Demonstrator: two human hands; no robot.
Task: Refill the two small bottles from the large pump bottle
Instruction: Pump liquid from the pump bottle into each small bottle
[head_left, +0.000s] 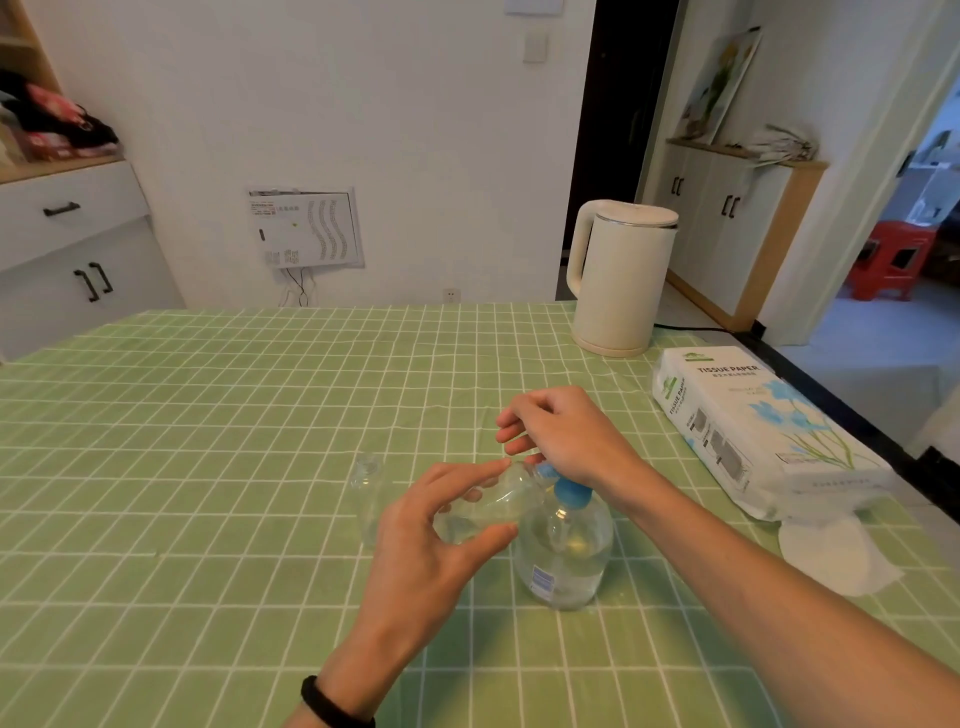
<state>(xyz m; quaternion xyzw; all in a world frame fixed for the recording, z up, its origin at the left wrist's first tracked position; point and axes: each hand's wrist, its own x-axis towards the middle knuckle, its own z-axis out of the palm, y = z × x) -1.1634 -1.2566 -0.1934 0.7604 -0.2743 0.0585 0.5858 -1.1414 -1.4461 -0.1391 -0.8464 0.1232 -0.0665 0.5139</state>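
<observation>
first bottle (483, 506) is pinched by left grip (436, 540) at pump bottle (563, 551) spout, right grip (561, 436) rested loose-fingered on top; little seems filled, second bottle (368, 493) not yet begun.

Right hand (566, 441) covers the top of the pump head (571, 491) on the large pump bottle (566, 551); I see only the blue collar and a bit of the spout. I cannot tell whether the thumb grips or merely presses. The mouth of the held small bottle (498, 501) lies under those fingers, so contact with the spout is not resolvable. Second small bottle (366, 478) is faint; fill level unreadable. Label (543, 579) print is too small. Both forearms are cut off by the frame edges.
</observation>
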